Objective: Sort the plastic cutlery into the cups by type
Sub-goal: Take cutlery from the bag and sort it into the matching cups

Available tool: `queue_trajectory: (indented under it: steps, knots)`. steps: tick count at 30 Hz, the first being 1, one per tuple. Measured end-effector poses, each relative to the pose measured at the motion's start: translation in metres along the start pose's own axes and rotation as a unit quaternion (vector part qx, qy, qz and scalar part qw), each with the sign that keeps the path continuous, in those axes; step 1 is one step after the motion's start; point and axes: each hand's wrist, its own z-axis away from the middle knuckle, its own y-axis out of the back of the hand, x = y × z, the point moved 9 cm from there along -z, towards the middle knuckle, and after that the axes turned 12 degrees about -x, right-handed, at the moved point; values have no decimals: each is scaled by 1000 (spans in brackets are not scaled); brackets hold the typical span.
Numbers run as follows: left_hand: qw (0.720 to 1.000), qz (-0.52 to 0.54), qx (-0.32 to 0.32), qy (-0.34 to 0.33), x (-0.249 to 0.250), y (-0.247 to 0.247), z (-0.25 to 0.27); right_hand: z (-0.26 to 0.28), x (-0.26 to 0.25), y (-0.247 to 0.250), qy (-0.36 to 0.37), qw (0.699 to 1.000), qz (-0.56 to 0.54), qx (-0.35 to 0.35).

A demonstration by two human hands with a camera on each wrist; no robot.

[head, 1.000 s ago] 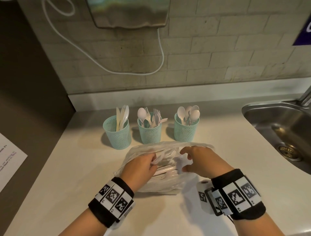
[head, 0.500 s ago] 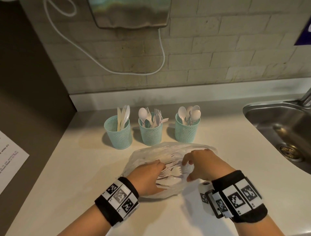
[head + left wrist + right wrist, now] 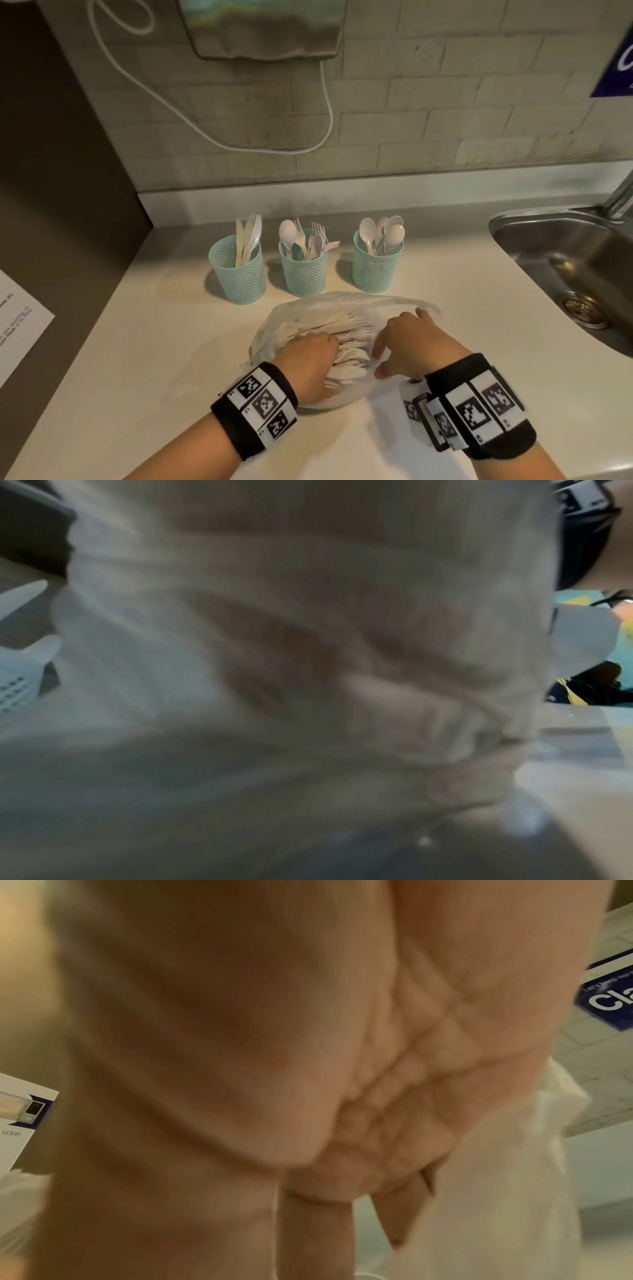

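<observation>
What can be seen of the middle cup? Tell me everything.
The middle cup is a mint-green mesh cup, plastic by its look, upright on the white counter between two matching cups, apart from both. It holds white forks and at least one spoon, heads up. The plastic bag lies just in front; contact cannot be told. Neither hand touches it.

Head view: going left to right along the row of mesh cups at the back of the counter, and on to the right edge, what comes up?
Cup with knives → cup mixing forks and spoons → cup with spoons → steel sink
</observation>
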Motion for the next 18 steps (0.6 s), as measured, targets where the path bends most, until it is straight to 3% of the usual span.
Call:
queue_trajectory:
  steps: [3,8,18]
  knots:
    - [997,73,-14,-7,-6,-2,-1,0,4,-5,-12,999,29,-8]
    - [980,178,-92,-2,-26,1,2,2,10,-10,-21,999,22,-9]
    - [973,218,-73,14,-31,5,3,10,4,-5,2,999,33,2]
